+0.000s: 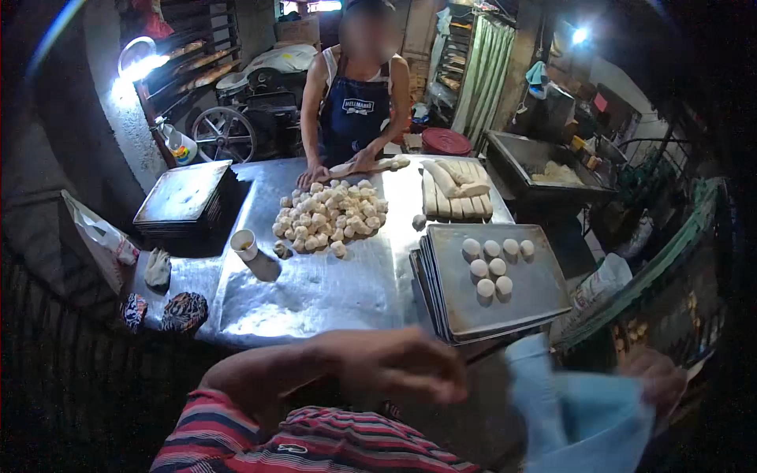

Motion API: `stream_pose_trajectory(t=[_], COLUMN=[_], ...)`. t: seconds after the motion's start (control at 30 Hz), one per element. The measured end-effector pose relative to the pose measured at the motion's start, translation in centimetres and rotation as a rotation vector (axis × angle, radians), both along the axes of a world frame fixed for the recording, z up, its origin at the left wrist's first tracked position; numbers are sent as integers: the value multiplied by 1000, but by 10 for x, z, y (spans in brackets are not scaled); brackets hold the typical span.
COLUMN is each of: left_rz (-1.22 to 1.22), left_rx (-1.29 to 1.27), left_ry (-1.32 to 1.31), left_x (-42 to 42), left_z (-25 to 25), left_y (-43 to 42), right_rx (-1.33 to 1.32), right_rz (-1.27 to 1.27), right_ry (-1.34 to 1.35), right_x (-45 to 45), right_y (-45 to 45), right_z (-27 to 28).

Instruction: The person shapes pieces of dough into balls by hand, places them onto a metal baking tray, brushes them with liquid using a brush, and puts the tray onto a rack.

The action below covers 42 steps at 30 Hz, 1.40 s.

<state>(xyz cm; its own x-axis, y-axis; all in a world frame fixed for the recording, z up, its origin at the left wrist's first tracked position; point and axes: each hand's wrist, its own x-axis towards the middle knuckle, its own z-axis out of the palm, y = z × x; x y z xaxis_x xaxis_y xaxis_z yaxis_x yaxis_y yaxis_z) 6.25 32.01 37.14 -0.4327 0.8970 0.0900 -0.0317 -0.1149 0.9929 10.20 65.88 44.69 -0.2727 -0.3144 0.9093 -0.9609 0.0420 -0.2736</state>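
My left hand (414, 364) hangs over the near edge of the metal table (323, 288), fingers loosely bent and somewhat blurred, with nothing visible in it. At the lower right, my right hand (656, 380) grips the edge of a light blue cloth (587, 410), which is smeared by motion. Ahead of my left hand is a stack of baking trays (524, 296); several round white dough balls (492, 249) sit on the top one. A heap of rough dough pieces (327, 217) lies mid-table.
Across the table, a co-worker in a dark apron (355, 114) has both hands on a dough roll (347, 169). Dough logs (457, 193) lie at the back right. A cup (244, 245) and another tray stack (183, 193) stand left. A metal trough (512, 150) is beyond, right.
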Motion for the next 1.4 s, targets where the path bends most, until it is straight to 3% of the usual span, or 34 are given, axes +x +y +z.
stream_pose_trajectory(t=[0.03,0.1,0.13,0.23,0.33,0.37,0.43,0.47,0.57,0.83,0.9,1.0,1.1,1.17,1.23,1.3,1.4], left_rz=[-59,178,305,585,726,821,744,325,630,823,878,827,832,825,853,801,832], left_rx=[-81,-309,-289,-269,-366,-443,-431,-635,-404,-307,-420,-244,-460,-446,-433,-409,-458], left_ry=[-2,77,179,23,-170,-260,-265,194,-106,-245,-232,-192,-199,-38,-223,-92,-237], left_x=[10,30,37,63,77,81,80,53,65,91,93,93,93,90,92,90,94], left_z=[-1,-16,-37,-81,-89,-67,-63,-129,-141,-136,-137,-153,-156,-160,-154,-158,-152], left_y=[-24,-76,-101,-167,-187,-171,-157,-190,-169,-139,-122,-113,-96,-85,-71,-70,-57], right_rx=[-9,-14,-16,-32,-47,-45,-56,-69,-44,-67,-69,-76,-91,-94,-115,-126,-137], right_rz=[-10,-25,-43,-89,-128,-132,-50,2,95,403,545,749,952,1065,1146,1214,1283], right_ry=[-45,-110,-141,-218,-261,-268,-291,-292,-270,-349,-395,-449,-505,-527,-550,-557,-576], right_x=[5,14,18,29,48,56,64,67,80,59,46,25,8,1,-3,-9,-15], right_y=[-10,-33,-44,-75,-90,-94,-107,-113,-124,-128,-128,-134,-144,-151,-151,-153,-155], right_z=[-6,-13,-16,-27,-27,-22,-7,-4,-1,-19,-28,-38,-49,-54,-56,-56,-57])
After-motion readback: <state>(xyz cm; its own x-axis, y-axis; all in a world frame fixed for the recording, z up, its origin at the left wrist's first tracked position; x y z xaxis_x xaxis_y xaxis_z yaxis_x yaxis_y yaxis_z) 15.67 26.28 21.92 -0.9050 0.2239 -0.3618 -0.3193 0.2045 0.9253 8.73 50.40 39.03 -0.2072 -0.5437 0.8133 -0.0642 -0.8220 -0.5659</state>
